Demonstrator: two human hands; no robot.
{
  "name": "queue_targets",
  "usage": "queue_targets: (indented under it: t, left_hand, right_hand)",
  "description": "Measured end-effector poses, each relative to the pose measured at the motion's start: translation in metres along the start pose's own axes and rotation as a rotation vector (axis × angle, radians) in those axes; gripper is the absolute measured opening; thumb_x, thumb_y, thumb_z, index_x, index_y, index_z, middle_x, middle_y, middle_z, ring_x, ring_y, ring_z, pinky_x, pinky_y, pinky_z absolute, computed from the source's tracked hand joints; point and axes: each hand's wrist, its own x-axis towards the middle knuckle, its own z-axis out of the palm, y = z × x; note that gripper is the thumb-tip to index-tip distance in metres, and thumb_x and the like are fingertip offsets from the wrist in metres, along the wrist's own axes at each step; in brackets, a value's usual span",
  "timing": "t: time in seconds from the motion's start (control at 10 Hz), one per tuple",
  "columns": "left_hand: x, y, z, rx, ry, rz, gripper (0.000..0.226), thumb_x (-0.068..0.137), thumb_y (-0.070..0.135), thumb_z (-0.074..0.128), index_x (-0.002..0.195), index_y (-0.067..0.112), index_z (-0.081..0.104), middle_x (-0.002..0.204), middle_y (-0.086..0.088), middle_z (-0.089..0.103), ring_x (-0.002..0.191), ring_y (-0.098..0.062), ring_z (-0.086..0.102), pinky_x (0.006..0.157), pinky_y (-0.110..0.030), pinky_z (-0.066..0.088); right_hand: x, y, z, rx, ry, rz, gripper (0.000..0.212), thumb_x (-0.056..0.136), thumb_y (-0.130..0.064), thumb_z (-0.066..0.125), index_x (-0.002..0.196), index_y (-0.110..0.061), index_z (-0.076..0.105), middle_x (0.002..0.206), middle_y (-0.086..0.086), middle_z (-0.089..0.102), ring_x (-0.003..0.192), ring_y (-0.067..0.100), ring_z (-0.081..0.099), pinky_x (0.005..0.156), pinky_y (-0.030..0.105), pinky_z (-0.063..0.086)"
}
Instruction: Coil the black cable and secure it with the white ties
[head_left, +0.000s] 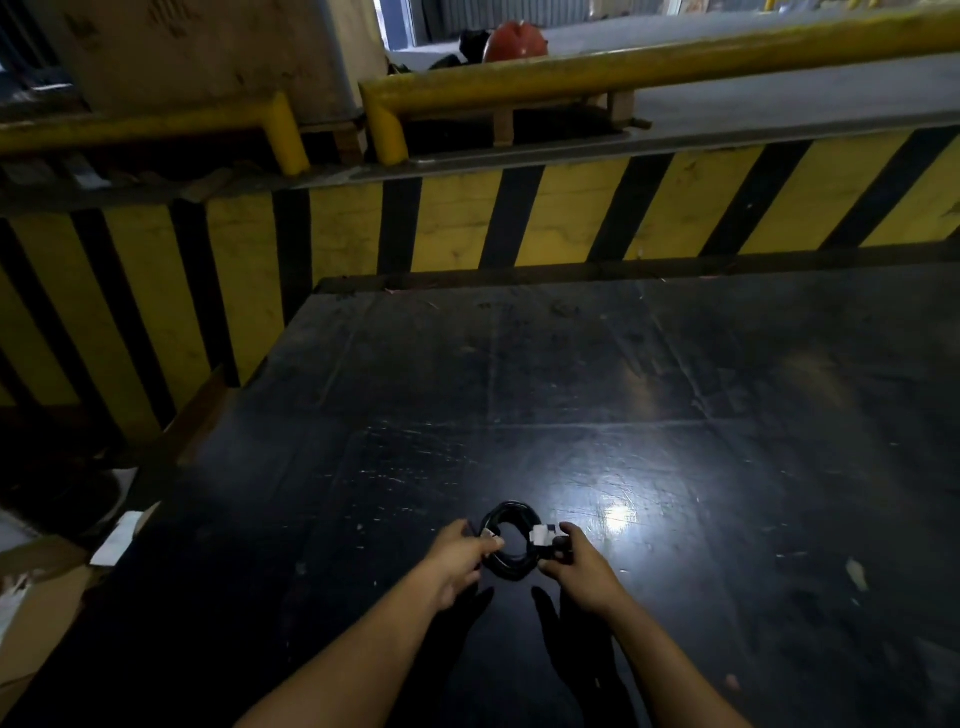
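Note:
The black cable (511, 564) is wound into a small round coil, held just above the dark table (623, 415) near its front. My left hand (457, 564) pinches the coil's left side, where a white tie (488, 535) shows at my fingertips. My right hand (582, 564) grips the coil's right side, just below a second white tie (543, 534) wrapped around the strands. Part of the coil is hidden behind my fingers.
A yellow-and-black striped barrier (467, 228) runs behind and to the left of the table, with yellow rails (623, 67) above it. Cardboard and white scraps (119, 535) lie off the table's left edge. A small scrap (857, 574) lies on the table at right.

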Motion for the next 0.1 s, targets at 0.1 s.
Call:
queue_targets:
  t: [0.1]
  left_hand:
    - [-0.0097, -0.004, -0.0081, 0.071, 0.022, 0.051, 0.046, 0.084, 0.013, 0.067, 0.126, 0.014, 0.047, 0.101, 0.008, 0.055, 0.092, -0.011, 0.054, 0.08, -0.025, 0.045]
  right_hand:
    - [-0.0107, -0.0081, -0.0038, 0.018, -0.023, 0.031, 0.07, 0.087, -0.007, 0.064, 0.144, -0.006, 0.024, 0.135, 0.02, 0.048, 0.116, 0.027, 0.053, 0.094, 0.029, 0.042]
